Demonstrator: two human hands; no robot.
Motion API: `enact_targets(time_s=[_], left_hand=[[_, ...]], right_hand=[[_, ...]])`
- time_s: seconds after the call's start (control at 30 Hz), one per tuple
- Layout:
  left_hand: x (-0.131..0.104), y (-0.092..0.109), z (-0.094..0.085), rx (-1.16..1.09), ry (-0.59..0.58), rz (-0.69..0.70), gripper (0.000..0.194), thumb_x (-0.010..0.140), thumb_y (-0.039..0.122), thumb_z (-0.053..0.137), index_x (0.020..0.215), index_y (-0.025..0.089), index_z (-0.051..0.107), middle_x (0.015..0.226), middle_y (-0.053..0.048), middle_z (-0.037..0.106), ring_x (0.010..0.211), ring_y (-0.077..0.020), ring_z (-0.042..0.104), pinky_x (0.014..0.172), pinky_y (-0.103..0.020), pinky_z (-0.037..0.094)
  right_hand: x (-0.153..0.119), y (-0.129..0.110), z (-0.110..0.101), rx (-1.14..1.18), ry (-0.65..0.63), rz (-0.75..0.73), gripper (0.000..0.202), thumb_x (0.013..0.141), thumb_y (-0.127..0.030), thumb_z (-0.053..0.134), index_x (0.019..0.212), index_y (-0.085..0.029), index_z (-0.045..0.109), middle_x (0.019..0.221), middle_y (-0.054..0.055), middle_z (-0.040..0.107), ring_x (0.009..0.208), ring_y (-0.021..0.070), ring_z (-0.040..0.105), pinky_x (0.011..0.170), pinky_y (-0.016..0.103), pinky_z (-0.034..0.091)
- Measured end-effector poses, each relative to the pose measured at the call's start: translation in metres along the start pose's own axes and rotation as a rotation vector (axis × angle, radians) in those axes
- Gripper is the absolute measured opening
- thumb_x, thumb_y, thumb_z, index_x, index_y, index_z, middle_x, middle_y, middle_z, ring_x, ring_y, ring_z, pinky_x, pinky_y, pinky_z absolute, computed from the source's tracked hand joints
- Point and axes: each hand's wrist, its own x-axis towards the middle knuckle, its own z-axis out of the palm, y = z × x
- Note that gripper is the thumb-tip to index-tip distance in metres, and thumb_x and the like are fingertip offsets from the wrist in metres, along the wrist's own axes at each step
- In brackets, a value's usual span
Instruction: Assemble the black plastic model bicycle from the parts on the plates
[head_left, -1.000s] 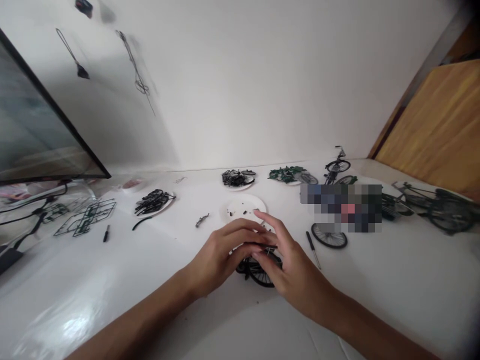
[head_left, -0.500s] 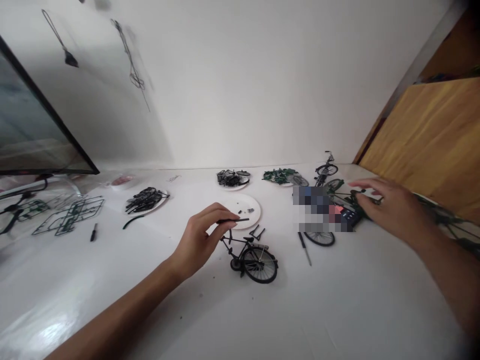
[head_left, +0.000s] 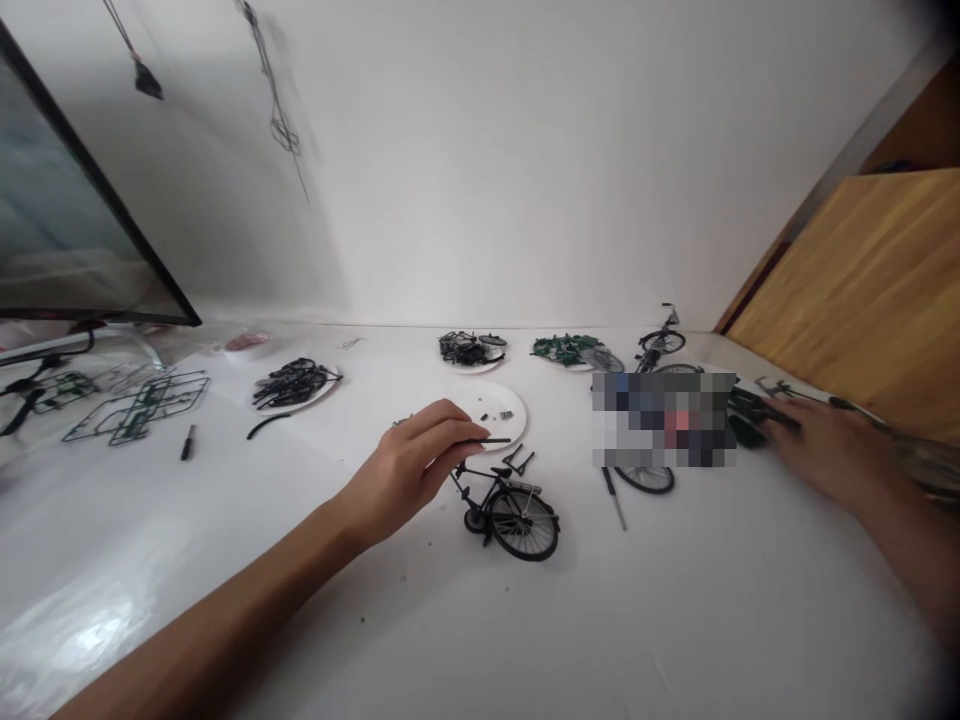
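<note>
My left hand (head_left: 427,450) pinches a thin dark strip (head_left: 495,441) over the near side of a white plate (head_left: 517,418) that holds a few tiny parts. Just below it a small black bicycle (head_left: 517,510), with one wheel visible, rests on the table. Two small dark forked pieces (head_left: 519,460) lie between the plate and the bicycle. At the right, my right hand (head_left: 817,445) has its fingers wrapped round a dark green-handled tool (head_left: 754,415), beside a pixelated patch.
Plates of black parts (head_left: 296,385) and green parts (head_left: 566,348) stand farther back. A screwdriver (head_left: 615,500) and a loose wheel (head_left: 646,480) lie right of the bicycle. Green part frames (head_left: 150,405) are at the left, below a screen (head_left: 67,220).
My right hand has moved right and down and closed on the dark tool. My left hand still holds the strip. The view has shifted slightly.
</note>
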Motion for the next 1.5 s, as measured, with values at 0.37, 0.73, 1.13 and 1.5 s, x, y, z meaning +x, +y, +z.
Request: enact_targets(time_s=[0.37,0.73,1.13,1.5], left_hand=[[-0.003,-0.061,-0.032,0.238,0.207,-0.227,0.014,0.099,0.017,0.055,0.103,0.016,0.068,0.091,-0.006,0.065,0.075,-0.0137,0.059,0.064,-0.027,0.044],[-0.006,-0.065,-0.034,0.215,0.120,-0.221,0.017,0.099,0.020,0.054,0.106,0.016,0.068,0.092,-0.007,0.066,0.072,-0.0130,0.057,0.063,-0.026,0.043],[-0.002,-0.038,-0.013,0.038,0.091,-0.169,0.022,0.099,0.013,0.052,0.117,0.014,0.066,0.103,-0.010,0.068,0.091,-0.0162,0.065,0.078,-0.030,0.054],[0.002,0.019,0.015,-0.232,0.195,-0.068,0.005,0.095,0.015,0.061,0.097,0.018,0.058,0.102,-0.008,0.066,0.091,-0.0152,0.066,0.076,-0.028,0.057]], right_hand=[[-0.025,-0.069,-0.032,0.075,-0.106,-0.085,0.065,0.073,-0.071,0.054,0.115,-0.023,0.068,0.115,0.013,0.074,0.112,0.0381,0.064,0.098,0.051,0.044],[-0.028,-0.079,-0.038,0.003,-0.258,0.003,0.066,0.069,-0.065,0.063,0.119,-0.023,0.063,0.108,0.020,0.075,0.115,0.0451,0.061,0.099,0.058,0.034],[-0.032,-0.109,-0.056,0.072,-0.011,-0.067,0.055,0.081,-0.062,0.047,0.112,-0.021,0.066,0.120,0.019,0.070,0.122,0.0401,0.057,0.105,0.053,0.034],[-0.101,-0.269,-0.120,1.306,-0.832,-0.293,0.036,0.087,-0.043,0.068,0.118,-0.025,0.065,0.106,0.007,0.075,0.093,0.0228,0.071,0.087,0.038,0.057]])
